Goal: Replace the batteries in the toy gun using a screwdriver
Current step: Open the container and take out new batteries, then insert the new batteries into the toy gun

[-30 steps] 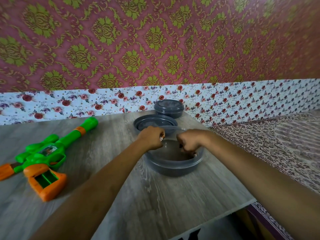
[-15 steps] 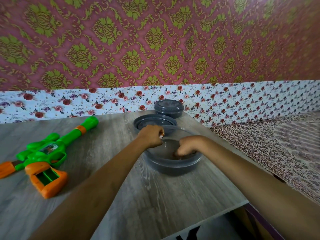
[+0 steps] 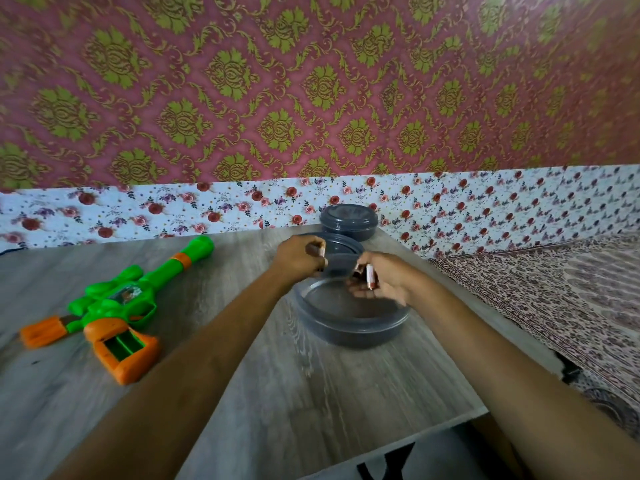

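Observation:
A green and orange toy gun [image 3: 114, 303] lies on the left of the wooden table [image 3: 311, 382], its orange grip showing an open green battery bay. In front of me sits an open grey round container [image 3: 349, 323]. My left hand [image 3: 299, 258] hovers over its far rim, closed around a small battery whose end shows between the fingers. My right hand [image 3: 381, 280] is just above the container, pinching a white and red battery [image 3: 370, 276] upright. No screwdriver is in sight.
A grey lid [image 3: 341, 249] lies behind the open container, partly hidden by my hands. A second, closed grey container [image 3: 348, 221] stands against the floral wall. A patterned cloth [image 3: 554, 299] covers the surface to the right. The table's front edge runs close to me.
My right hand has come up out of the container with a battery. My left hand has lifted slightly and still holds its battery. The camera has tilted a little.

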`<state>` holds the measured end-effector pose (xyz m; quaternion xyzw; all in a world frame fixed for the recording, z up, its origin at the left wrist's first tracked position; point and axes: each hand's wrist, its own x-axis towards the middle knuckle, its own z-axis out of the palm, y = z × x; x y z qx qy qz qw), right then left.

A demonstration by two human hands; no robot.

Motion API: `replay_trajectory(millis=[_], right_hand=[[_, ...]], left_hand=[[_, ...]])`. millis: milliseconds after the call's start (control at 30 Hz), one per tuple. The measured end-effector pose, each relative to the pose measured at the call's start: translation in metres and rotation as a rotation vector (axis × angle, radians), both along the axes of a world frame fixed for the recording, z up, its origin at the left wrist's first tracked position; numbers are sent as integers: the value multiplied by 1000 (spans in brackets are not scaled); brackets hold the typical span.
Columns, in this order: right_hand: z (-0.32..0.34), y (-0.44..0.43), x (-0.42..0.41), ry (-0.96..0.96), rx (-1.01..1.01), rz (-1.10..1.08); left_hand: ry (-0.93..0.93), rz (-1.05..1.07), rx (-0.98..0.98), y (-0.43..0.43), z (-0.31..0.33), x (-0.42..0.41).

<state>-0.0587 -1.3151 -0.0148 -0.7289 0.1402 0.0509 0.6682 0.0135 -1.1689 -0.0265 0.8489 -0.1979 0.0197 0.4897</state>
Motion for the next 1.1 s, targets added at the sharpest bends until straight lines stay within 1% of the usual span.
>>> replay_trajectory(millis=[67, 167, 200, 300, 400, 467, 533, 667, 800, 900, 933, 1000, 1033, 1100], right_hand=[[8, 12, -6, -35, 269, -32], [16, 31, -15, -46, 556, -82], [18, 44, -19, -48, 636, -89], [12, 69, -24, -77, 800, -170], [-1, 106, -32, -25, 879, -123], [-11, 132, -33, -3, 875, -101], [-21, 154, -33, 1, 815, -62], [-33, 186, -32, -43, 738, 62], [-40, 213, -26, -103, 553, 119], [-47, 228, -13, -126, 448, 109], [-48, 229, -8, -144, 413, 96], [-50, 233, 4, -185, 344, 72], [-52, 236, 9, -200, 325, 67], [-60, 241, 14, -225, 302, 65]], left_hand=[[57, -35, -118, 12, 11, -11], [44, -46, -179, 31, 25, -28], [35, -20, -194, 46, 30, -38], [40, 48, -223, 73, 34, -59], [27, 103, -252, 108, 33, -86], [18, 144, -254, 128, 28, -99], [14, 185, -265, 145, 22, -109], [26, 232, -278, 171, 3, -118], [44, 254, -359, 195, -15, -112], [66, 246, -325, 213, -22, -101], [73, 272, -327, 220, -24, -97], [76, 448, -348, 238, -30, -81], [69, 564, -322, 250, -35, -71], [95, 707, -180, 269, -44, -63]])
